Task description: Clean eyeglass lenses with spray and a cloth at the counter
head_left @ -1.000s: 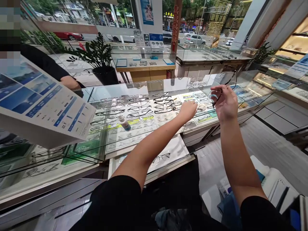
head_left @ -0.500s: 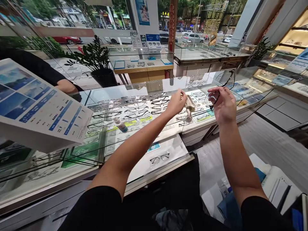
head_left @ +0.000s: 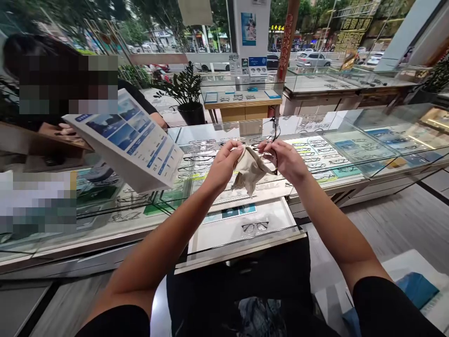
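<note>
Above the glass counter, my left hand (head_left: 224, 161) is closed on a beige cleaning cloth (head_left: 249, 171), whose loose corners hang down. My right hand (head_left: 286, 159) pinches a pair of dark-framed eyeglasses (head_left: 276, 128), held upright on its side right beside the cloth. The cloth covers part of the glasses, so I cannot tell exactly where it presses on them. Below my hands, another pair of glasses (head_left: 255, 227) lies in an open white drawer (head_left: 213, 238).
Rows of frames lie inside the glass display counter (head_left: 315, 159). A tilted price board (head_left: 136, 145) stands at left, with another person (head_left: 45, 70) behind it. A potted plant (head_left: 189, 93) and further showcases (head_left: 242, 91) are beyond. A white seat with blue cloth (head_left: 417, 288) is at lower right.
My hands have come together: the cloth and the glasses were apart and now meet in front of me. My view has swung left, bringing the other person into sight.
</note>
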Motion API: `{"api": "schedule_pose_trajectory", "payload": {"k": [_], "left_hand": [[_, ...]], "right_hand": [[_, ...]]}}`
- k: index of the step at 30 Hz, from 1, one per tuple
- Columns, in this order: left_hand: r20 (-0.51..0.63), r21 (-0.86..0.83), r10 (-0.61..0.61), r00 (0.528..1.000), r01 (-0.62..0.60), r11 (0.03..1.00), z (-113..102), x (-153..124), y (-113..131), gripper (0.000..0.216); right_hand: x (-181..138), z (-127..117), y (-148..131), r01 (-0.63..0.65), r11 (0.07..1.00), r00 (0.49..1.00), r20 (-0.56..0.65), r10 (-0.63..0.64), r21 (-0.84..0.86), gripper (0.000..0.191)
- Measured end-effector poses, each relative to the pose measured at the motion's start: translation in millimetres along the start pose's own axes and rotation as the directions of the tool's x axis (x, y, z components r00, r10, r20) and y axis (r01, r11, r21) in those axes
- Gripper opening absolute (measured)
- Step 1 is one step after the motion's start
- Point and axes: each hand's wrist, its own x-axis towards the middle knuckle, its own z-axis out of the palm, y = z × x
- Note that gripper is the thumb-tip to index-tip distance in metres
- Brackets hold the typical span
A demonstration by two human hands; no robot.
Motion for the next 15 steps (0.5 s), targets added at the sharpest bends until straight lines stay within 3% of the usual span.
{"api": "schedule_pose_trajectory", "payload": {"k": [7, 15], "left_hand": [[-0.160, -0.131, 0.010, 0.987, -0.032, 0.991, -32, -17, -2, 0.043], [-0.338, -0.127, 0.075, 0.938, -0.125, 0.984, -43, -22, 3, 0.039]], "right_hand": [[11, 26, 38, -0.041, 0.998, 0.984, 0.172, 0.050, -0.054, 0.034], [4, 19, 55, 0.021, 0.996, 0.994, 0.108, -0.012, -0.081, 0.035]]}}
